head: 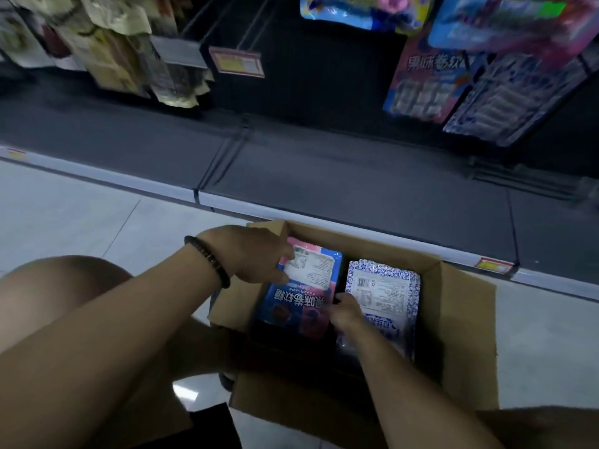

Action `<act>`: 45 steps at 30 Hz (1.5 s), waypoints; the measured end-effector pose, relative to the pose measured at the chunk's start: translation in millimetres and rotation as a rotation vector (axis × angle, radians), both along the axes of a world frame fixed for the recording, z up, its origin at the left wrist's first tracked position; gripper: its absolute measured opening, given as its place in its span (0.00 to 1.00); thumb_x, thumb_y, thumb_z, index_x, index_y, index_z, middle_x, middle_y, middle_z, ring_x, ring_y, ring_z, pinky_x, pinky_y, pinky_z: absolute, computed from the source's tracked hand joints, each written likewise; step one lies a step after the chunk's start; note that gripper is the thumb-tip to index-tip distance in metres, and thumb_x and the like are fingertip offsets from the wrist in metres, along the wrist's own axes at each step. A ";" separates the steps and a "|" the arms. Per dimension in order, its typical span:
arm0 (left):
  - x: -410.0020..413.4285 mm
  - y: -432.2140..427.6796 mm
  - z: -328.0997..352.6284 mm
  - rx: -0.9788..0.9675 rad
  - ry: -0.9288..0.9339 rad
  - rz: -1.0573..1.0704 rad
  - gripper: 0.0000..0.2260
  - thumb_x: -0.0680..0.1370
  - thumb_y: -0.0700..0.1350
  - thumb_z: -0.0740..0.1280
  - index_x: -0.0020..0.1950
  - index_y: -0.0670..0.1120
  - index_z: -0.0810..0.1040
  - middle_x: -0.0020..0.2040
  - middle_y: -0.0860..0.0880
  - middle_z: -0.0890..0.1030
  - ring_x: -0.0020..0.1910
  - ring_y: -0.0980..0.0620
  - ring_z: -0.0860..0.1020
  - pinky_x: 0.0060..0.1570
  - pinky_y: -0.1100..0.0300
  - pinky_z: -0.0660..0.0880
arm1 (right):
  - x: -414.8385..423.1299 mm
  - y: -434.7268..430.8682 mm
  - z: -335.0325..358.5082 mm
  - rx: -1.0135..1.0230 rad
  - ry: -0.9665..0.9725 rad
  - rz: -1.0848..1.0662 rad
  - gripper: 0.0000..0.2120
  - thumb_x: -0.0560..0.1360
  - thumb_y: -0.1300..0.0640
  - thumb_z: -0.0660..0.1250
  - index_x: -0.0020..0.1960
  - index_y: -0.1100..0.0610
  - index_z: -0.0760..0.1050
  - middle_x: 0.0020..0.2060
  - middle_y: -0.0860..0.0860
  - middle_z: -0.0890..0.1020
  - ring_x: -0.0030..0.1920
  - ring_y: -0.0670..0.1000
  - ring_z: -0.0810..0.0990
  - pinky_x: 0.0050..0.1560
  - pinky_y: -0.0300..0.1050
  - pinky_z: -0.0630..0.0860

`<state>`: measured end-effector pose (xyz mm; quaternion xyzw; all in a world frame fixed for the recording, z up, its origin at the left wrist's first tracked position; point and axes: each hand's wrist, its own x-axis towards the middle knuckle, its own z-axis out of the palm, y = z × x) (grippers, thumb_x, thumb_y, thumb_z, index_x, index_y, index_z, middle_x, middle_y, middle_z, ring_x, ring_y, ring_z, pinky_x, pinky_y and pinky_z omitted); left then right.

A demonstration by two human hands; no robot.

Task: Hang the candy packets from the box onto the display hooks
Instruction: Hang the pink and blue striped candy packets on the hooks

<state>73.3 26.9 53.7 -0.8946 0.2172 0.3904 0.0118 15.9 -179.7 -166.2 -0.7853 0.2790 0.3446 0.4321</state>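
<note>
inside the box (466,335), hands (256,254) (346,311) grip packet (301,296)

Box (463,335): brown corrugated cardboard, matt, slightly rough, with raw cut edges on the flaps. Pink-and-blue packet (301,296): glossy plastic film with a white printed panel. Blue-patterned packet (385,293): glossy plastic film. Hanging packets (428,82): shiny plastic film. Floor (81,215): pale tiles, smooth, polished, reflecting light. Shelf base (356,176): dark, smooth, matt; material cannot be confirmed. Bracelet (209,259): dark beads with a dull sheen.
</note>
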 end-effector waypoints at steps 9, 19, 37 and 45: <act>11.8 -14.5 -21.6 -0.016 0.020 -0.002 0.25 0.83 0.62 0.65 0.79 0.56 0.69 0.70 0.51 0.79 0.51 0.52 0.75 0.50 0.57 0.76 | 2.1 19.5 -33.0 -0.117 0.105 -0.110 0.29 0.63 0.50 0.84 0.59 0.60 0.79 0.53 0.59 0.87 0.55 0.61 0.87 0.53 0.51 0.85; 12.2 -1.0 -13.8 -0.004 0.059 -0.031 0.24 0.79 0.50 0.76 0.73 0.53 0.74 0.64 0.50 0.82 0.56 0.49 0.78 0.39 0.63 0.68 | 34.7 14.2 27.4 0.284 0.090 -0.268 0.08 0.77 0.64 0.74 0.56 0.61 0.83 0.50 0.62 0.89 0.48 0.61 0.88 0.52 0.65 0.85; -10.3 -8.9 12.7 -0.744 -0.087 0.224 0.16 0.80 0.51 0.74 0.67 0.54 0.79 0.60 0.57 0.86 0.56 0.59 0.84 0.56 0.49 0.84 | 28.8 -45.7 276.3 0.885 -0.147 -0.658 0.07 0.81 0.66 0.60 0.47 0.66 0.75 0.45 0.69 0.86 0.50 0.70 0.87 0.48 0.62 0.85; -7.0 -32.8 51.6 -1.240 -0.222 0.832 0.03 0.82 0.40 0.71 0.51 0.41 0.83 0.46 0.44 0.89 0.46 0.42 0.88 0.47 0.44 0.86 | 21.0 -71.2 300.4 0.608 -0.510 -0.634 0.08 0.84 0.56 0.65 0.49 0.60 0.76 0.48 0.61 0.87 0.47 0.58 0.88 0.43 0.52 0.81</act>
